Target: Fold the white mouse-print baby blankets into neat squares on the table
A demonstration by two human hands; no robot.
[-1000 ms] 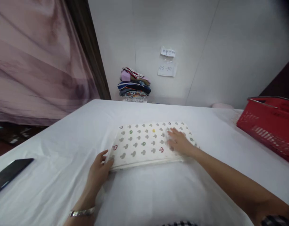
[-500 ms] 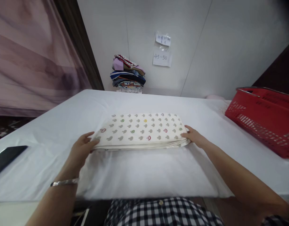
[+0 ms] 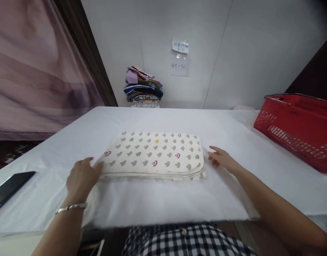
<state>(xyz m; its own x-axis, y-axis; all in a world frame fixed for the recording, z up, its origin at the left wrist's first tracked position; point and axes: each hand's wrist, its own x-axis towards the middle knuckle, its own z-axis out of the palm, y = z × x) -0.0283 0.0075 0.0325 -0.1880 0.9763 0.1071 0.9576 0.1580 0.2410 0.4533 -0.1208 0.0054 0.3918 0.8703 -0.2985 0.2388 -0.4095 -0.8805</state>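
A folded cream cloth (image 3: 150,153) with a print of small grey, red, green and yellow mushrooms lies flat on the white-covered table (image 3: 165,202) in front of me. Its layers show along the near edge and at the rounded near right corner. At the cloth's left end is my left hand (image 3: 83,176), open, with the thumb by the near left corner; whether it touches the fabric I cannot tell. My right hand (image 3: 220,158) hovers a little off the right edge, holding nothing, its index finger stretched out and the other fingers loosely bent.
A red plastic basket (image 3: 299,131) stands at the right of the table. On the left lies a dark flat phone or tablet (image 3: 11,188). Against the back wall rises a stack of folded clothes (image 3: 143,87), with paper signs (image 3: 180,65) beside it. A pink curtain (image 3: 41,78) hangs at the left.
Both hands have let go of the cloth's ends; the right has drawn clear of the edge. The cloth now sits slightly nearer and further left in view.
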